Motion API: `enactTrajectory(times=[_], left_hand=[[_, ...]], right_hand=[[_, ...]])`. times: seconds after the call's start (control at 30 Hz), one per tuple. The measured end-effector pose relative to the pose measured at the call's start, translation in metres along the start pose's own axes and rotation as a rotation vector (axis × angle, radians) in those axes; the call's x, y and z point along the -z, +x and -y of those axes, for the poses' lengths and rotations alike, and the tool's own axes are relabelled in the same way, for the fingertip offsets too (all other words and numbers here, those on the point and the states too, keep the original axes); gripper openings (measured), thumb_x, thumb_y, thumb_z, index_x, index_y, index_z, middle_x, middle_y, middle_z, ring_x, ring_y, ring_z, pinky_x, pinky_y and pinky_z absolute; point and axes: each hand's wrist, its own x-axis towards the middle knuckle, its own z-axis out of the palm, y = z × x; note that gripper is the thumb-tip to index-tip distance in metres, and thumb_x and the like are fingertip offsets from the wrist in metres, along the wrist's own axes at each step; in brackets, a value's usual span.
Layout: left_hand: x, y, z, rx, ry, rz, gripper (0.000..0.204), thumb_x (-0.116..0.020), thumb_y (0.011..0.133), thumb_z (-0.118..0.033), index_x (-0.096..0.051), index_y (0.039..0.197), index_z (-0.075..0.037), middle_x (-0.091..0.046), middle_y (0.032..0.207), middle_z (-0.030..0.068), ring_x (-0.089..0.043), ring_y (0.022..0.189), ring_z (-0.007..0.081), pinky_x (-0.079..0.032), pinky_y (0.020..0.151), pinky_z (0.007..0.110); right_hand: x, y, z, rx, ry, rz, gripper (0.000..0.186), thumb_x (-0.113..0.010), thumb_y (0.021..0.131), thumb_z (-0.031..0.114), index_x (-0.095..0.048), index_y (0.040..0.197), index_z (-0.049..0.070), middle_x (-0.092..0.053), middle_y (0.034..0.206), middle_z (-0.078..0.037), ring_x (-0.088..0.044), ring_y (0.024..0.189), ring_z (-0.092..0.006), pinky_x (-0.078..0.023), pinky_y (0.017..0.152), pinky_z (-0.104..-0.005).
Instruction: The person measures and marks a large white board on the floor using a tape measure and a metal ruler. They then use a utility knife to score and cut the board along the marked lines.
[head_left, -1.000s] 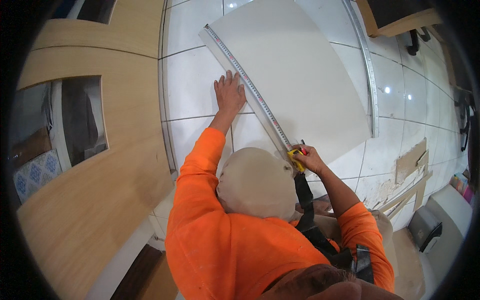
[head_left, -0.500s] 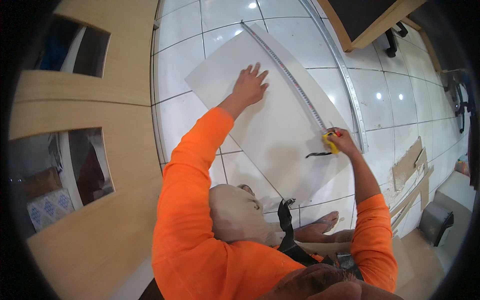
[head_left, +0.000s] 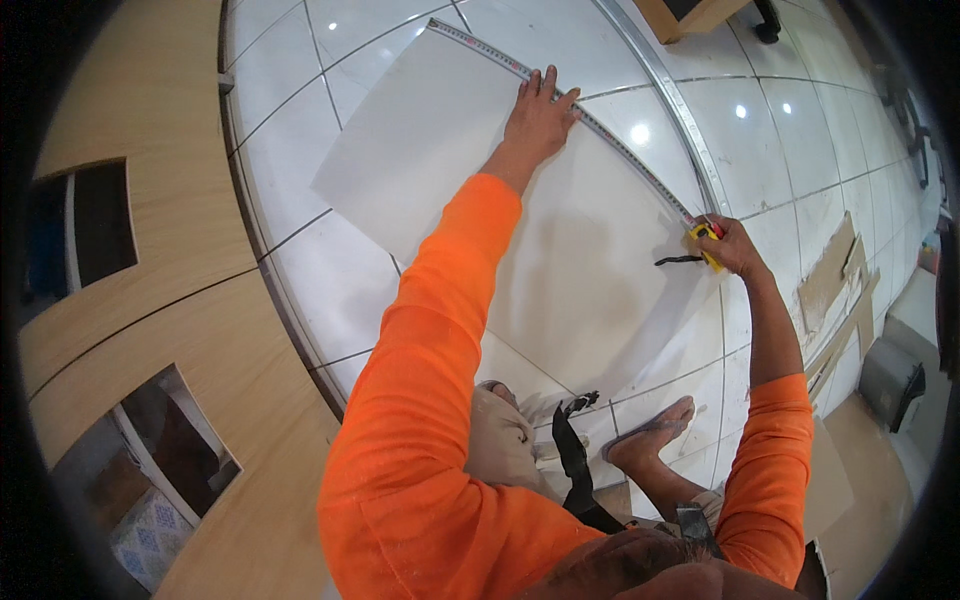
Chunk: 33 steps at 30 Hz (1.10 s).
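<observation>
A pale rectangular sheet [head_left: 410, 150] lies on the tiled floor, with a steel tape blade [head_left: 640, 165] stretched along its far right edge. My left hand [head_left: 540, 125] rests on that edge and the blade, fingers spread. My right hand [head_left: 737, 250] grips the yellow tape measure [head_left: 706, 240] at the blade's near end; a short black strap or cord [head_left: 678, 260] hangs beside it. My knee and a bare foot in a sandal [head_left: 650, 435] show below the sheet.
Light wood panels with openings [head_left: 120, 300] line the left side. A long metal strip [head_left: 680, 120] lies just right of the sheet. A wooden piece of furniture [head_left: 675, 20] is at the top; board offcuts [head_left: 825, 285] and a grey plastic object [head_left: 885, 385] are on the right.
The tape has shifted from the sheet's left edge to its right edge. My left hand has moved up and right onto the blade; my right hand has moved up and right with the tape measure.
</observation>
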Motion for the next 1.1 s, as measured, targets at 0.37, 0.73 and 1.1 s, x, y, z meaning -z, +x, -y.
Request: enactTrajectory(times=[0.37, 0.73, 1.1], left_hand=[[-0.012, 0.026, 0.002, -0.158, -0.077, 0.094, 0.031, -0.052, 0.106, -0.033, -0.073, 0.124, -0.019, -0.046, 0.157, 0.008, -0.032, 0.151, 0.0344, -0.017, 0.128, 0.054], [-0.015, 0.023, 0.003, -0.09, -0.171, 0.029, 0.025, -0.062, 0.1, -0.039, -0.079, 0.11, -0.024, -0.056, 0.145, 0.0056, -0.037, 0.148, 0.0311, -0.017, 0.129, 0.05], [-0.015, 0.023, 0.002, -0.099, -0.127, 0.013, 0.026, -0.06, 0.1, -0.042, -0.079, 0.11, -0.026, -0.057, 0.145, 0.0057, -0.04, 0.146, 0.0295, -0.018, 0.128, 0.05]], right_hand=[[-0.008, -0.002, 0.006, 0.09, -0.368, -0.198, 0.071, -0.075, 0.073, 0.045, -0.065, 0.134, 0.011, -0.068, 0.122, -0.017, -0.067, 0.111, -0.0318, -0.055, 0.094, -0.0414], [-0.077, -0.025, 0.044, 0.116, -0.548, -0.647, 0.068, -0.073, 0.091, 0.044, -0.052, 0.148, 0.013, -0.052, 0.144, -0.021, -0.055, 0.126, -0.0374, -0.051, 0.099, -0.0471], [-0.155, 0.052, 0.151, -0.265, 0.95, -0.099, 0.055, -0.035, 0.109, 0.048, -0.057, 0.116, -0.001, -0.051, 0.071, -0.008, -0.055, 0.053, -0.0217, -0.045, 0.047, -0.0379]])
